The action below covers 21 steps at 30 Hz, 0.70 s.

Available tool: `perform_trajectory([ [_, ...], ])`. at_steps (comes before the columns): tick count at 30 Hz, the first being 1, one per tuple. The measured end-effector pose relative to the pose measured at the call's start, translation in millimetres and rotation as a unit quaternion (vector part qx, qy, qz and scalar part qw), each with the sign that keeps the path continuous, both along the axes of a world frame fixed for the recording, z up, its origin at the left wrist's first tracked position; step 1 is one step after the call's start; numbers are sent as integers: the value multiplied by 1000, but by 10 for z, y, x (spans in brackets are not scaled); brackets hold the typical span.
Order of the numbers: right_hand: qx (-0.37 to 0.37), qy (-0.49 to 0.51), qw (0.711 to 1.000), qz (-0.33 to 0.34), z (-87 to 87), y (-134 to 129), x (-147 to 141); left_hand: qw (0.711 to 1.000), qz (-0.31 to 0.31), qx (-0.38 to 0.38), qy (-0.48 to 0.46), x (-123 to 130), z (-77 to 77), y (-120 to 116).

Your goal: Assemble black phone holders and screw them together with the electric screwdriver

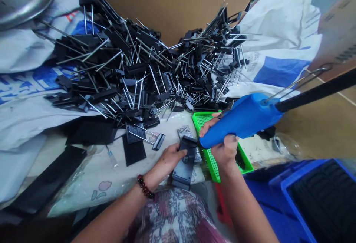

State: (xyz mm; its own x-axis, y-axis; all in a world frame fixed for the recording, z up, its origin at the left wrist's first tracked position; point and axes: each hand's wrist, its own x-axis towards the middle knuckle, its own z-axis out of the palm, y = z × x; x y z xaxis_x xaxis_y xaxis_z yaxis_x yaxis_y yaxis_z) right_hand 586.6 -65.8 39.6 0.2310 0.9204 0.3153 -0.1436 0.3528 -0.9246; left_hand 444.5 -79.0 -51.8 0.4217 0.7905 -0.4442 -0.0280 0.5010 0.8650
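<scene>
Near the table's front edge, my left hand (170, 160) grips a flat black plastic part (184, 165) with a raised block at its far end. My right hand (226, 150) is wrapped round a blue power screwdriver (230, 122), whose body slants up to the right and hangs from a wire hook. The tool's rounded near end lies close to the black part's far end; whether they touch I cannot tell. Beneath the tool is a green perforated basket (214, 170), partly hidden by my right hand and forearm. A black clip with two metal rods (158, 141) lies left of the black part.
A big heap of black plastic parts with metal rods (139, 61) fills the back, on white sacks (278, 28). Flat black pieces (135, 152) lie at the left. A metal bowl (27, 2) stands far left, and a blue crate (289, 191) at the right.
</scene>
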Motion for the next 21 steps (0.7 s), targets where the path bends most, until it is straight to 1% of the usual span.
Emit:
perform_trajectory([
  [3,9,3,1000,-2,-13,2,-1,1000,-1,-9,-5,-8,-38,2],
  [6,11,6,1000,-3,-13,6,-8,1000,2,-12,-4,-8,-44,4],
  [13,-1,-20,1000,-10,26,6,-48,1000,3,1,16,8,7,3],
  [21,12,2,1000,-9,-14,-10,-36,1000,-7,4,18,0,38,5],
])
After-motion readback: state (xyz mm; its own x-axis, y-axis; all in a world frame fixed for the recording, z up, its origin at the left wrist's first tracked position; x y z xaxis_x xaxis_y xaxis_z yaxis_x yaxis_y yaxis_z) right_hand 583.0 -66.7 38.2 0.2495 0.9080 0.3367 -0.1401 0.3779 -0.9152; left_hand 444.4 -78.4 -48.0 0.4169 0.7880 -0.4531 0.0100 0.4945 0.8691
